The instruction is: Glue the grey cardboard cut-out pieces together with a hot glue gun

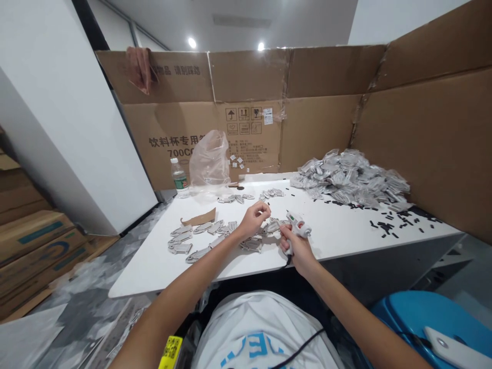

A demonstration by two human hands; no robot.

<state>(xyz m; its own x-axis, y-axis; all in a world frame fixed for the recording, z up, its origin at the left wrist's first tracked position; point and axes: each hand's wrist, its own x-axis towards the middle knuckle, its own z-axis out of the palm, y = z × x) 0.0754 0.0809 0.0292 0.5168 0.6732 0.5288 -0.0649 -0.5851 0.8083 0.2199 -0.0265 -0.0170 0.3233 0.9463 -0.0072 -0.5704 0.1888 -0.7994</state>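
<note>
Lower edge of the frame: a white printed T-shirt (261, 328) with a yellow QR-code tag (171, 352) beside it, and a blue plastic object (415, 318) at lower right. Just above, at centre, the left hand (253, 219) with fingertips pressed together in a pinch, anything held there too small to tell. Right beside it, the right hand (298, 251) wrapped around the grip of a white hot glue gun (298, 224), its black cord (287, 260) trailing down from the base.

Under and around both hands, on the white worktop (154, 277), cut-out silver-grey pieces (251, 245) in loose rows, more of them toward left of centre, and a brown cardboard strip (200, 217) just beyond. Farther right, short black sticks (386, 225) scattered near a heaped pile of silver pieces (349, 177).

At the far edge of the worktop, a water bottle (180, 178) and a clear plastic bag (209, 160), both against an upright cardboard panel (246, 138). Draped over that panel's top edge at upper left, a brown cloth (140, 69). Stacked cardboard boxes (34, 241) at far left, on the floor.
</note>
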